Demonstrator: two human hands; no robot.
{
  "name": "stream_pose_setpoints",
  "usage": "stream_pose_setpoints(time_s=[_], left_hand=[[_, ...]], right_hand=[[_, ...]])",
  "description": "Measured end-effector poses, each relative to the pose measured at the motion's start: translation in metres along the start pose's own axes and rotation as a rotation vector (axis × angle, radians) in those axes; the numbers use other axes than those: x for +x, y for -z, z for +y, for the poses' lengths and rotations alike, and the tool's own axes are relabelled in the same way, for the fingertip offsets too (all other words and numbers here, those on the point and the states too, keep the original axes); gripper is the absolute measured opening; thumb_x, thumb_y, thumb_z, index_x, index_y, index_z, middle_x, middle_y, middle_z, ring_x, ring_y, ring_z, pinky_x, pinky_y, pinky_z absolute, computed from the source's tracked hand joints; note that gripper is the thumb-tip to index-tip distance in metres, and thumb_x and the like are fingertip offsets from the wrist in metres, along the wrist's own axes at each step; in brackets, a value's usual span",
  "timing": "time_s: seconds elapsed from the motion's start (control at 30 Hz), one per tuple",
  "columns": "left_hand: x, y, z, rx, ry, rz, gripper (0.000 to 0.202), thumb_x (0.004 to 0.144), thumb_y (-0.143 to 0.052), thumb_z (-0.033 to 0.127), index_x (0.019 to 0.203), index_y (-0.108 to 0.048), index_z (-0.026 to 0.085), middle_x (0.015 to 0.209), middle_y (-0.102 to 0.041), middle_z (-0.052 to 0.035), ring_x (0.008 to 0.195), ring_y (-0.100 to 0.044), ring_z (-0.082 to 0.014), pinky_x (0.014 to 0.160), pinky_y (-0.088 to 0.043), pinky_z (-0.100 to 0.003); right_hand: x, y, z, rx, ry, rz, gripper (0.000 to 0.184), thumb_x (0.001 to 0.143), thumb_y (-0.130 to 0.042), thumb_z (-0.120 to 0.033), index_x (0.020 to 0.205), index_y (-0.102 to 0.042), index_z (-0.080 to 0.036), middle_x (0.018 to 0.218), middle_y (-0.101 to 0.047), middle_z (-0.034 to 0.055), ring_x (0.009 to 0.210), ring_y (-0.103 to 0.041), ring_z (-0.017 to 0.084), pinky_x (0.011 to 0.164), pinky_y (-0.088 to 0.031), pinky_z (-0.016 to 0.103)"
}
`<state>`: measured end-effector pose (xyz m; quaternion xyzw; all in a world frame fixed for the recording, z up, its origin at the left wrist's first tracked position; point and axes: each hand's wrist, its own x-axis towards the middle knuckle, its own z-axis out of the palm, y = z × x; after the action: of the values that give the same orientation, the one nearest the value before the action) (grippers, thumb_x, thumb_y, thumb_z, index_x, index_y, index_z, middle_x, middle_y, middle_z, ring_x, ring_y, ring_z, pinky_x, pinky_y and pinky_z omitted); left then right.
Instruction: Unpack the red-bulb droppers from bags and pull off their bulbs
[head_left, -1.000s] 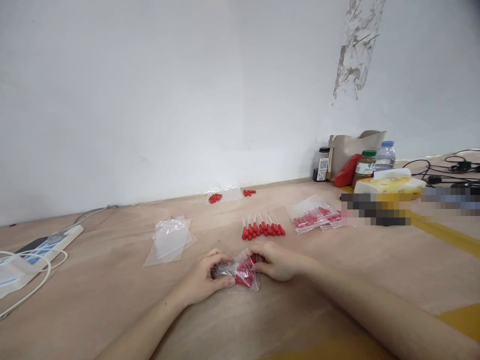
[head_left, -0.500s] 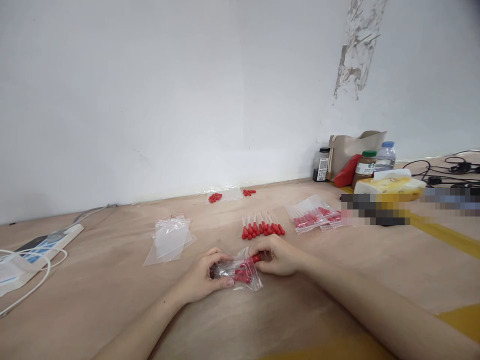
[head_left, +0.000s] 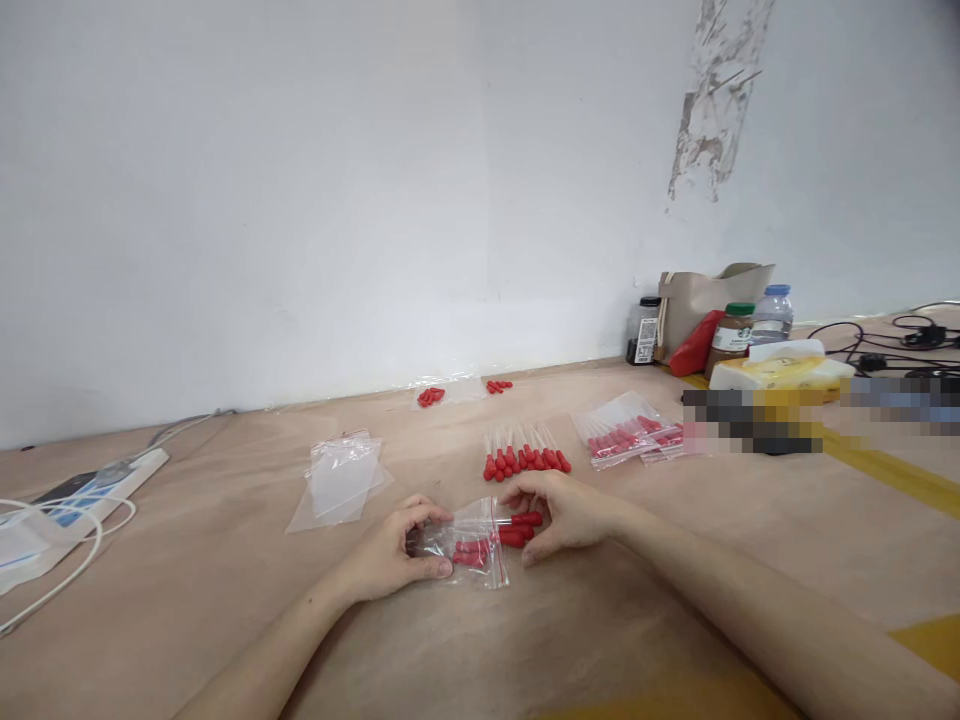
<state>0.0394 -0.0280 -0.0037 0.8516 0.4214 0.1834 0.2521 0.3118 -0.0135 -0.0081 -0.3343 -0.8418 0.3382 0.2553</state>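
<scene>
My left hand (head_left: 394, 555) pinches the left end of a small clear zip bag (head_left: 463, 545) lying on the brown table (head_left: 225, 590). Several red-bulbed droppers sit partly in the bag. At the bag's mouth my right hand (head_left: 564, 512) curls round the red bulbs (head_left: 521, 530) that stick out. A row of loose red-bulbed droppers (head_left: 525, 452) lies just beyond my hands. To the left of it a stack of clear bags (head_left: 341, 480) holds nothing.
Filled bags of droppers (head_left: 626, 430) lie to the right. Loose red bulbs (head_left: 430, 396) rest near the white wall. A power strip with cables (head_left: 82, 490) is at far left. Bottles, a jar and a tissue pack (head_left: 772, 368) stand at back right, cables beyond.
The bag has shifted a little left and lies flatter. My right hand has opened somewhat, and red dropper bulbs now show at the bag's mouth.
</scene>
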Motion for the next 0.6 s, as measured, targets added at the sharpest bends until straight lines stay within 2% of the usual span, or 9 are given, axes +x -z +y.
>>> stream_pose_setpoints(time_s=[0.07,0.2,0.27,0.47,0.6], left_hand=[[0.0,0.0,0.0,-0.005,-0.002,-0.001,0.045,0.067,-0.062,0.048,0.104,-0.056,0.022,0.096,-0.052,-0.0038,0.075,-0.05,-0.0152,0.062,-0.042,-0.024],[-0.002,0.001,0.0,-0.008,0.008,-0.007,0.046,0.067,-0.062,0.049,0.105,-0.056,0.023,0.097,-0.051,-0.004,0.077,-0.05,-0.016,0.062,-0.042,-0.024],[-0.002,0.002,-0.001,-0.003,0.017,-0.01,0.046,0.067,-0.062,0.049,0.104,-0.056,0.022,0.096,-0.051,-0.004,0.079,-0.049,-0.0167,0.062,-0.042,-0.024],[-0.002,0.009,-0.003,0.039,0.026,-0.019,0.045,0.068,-0.062,0.048,0.104,-0.055,0.023,0.096,-0.05,-0.0036,0.079,-0.049,-0.016,0.064,-0.041,-0.025],[-0.004,0.015,-0.004,0.087,0.023,-0.029,0.047,0.066,-0.064,0.048,0.104,-0.055,0.022,0.093,-0.051,-0.0034,0.077,-0.05,-0.0158,0.064,-0.042,-0.025]], right_hand=[[0.0,-0.004,-0.004,-0.057,0.03,0.036,0.051,0.052,-0.074,-0.024,0.099,-0.057,-0.016,0.092,-0.06,0.0027,0.081,-0.056,0.015,0.07,-0.045,0.025],[0.001,-0.008,-0.009,-0.117,0.141,0.058,0.02,0.062,-0.063,-0.016,0.082,-0.06,-0.015,0.079,-0.061,-0.0008,0.072,-0.055,0.012,0.063,-0.042,0.021],[0.0,-0.008,-0.007,-0.083,0.133,0.048,0.016,0.063,-0.059,-0.013,0.078,-0.06,-0.015,0.076,-0.061,-0.0014,0.069,-0.055,0.011,0.06,-0.042,0.02],[-0.002,0.011,0.005,0.071,-0.07,0.01,0.024,0.06,-0.061,-0.015,0.084,-0.06,-0.015,0.082,-0.063,0.0005,0.072,-0.058,0.012,0.06,-0.044,0.02],[-0.003,0.032,0.009,0.267,-0.288,-0.077,0.024,0.055,-0.067,-0.017,0.078,-0.062,-0.014,0.067,-0.063,-0.0011,0.06,-0.056,0.009,0.055,-0.043,0.019]])
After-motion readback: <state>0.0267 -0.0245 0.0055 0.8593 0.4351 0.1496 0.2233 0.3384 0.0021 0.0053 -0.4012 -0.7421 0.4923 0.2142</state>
